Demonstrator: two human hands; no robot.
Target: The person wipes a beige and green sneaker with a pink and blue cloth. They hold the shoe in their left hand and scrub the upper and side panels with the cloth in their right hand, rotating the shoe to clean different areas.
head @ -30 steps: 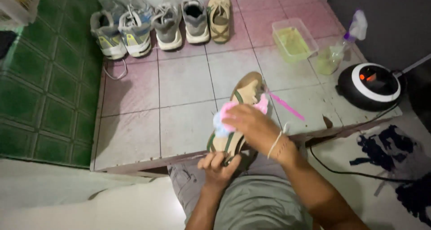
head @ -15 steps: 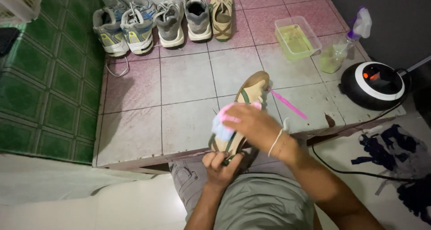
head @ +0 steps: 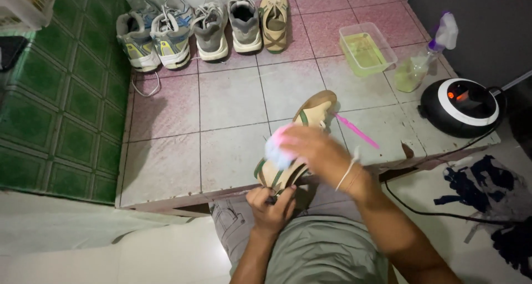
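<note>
The sandal is tan, with dark green straps crossing its footbed and a rounded toe that points away from the person. It is held at a slant over the near edge of the tiled platform, heel low and toward the lap, toe raised above the pale tiles. Its middle is hidden behind a soft cloth — pale blue with a pink fringe — pressed flat against the footbed.

The right hand lies over that cloth, fingers closed around it and blurred; a light band circles the wrist. The left hand is clenched on the sandal's heel end from below, thumb on top, steadying it just above grey shorts.

A thin pink brush lies on the tiles just beside the sandal's toe, angled toward the right. Farther out stand a clear tub of yellowish liquid and, near it, a spray bottle with a purple-and-white head. A round black-and-white appliance sits at the platform's right corner, its black cord trailing down to the floor. Along the back wall a row of shoes is lined up — grey trainers with a matching tan sandal at the right end. Green tiles border the platform on the left.
</note>
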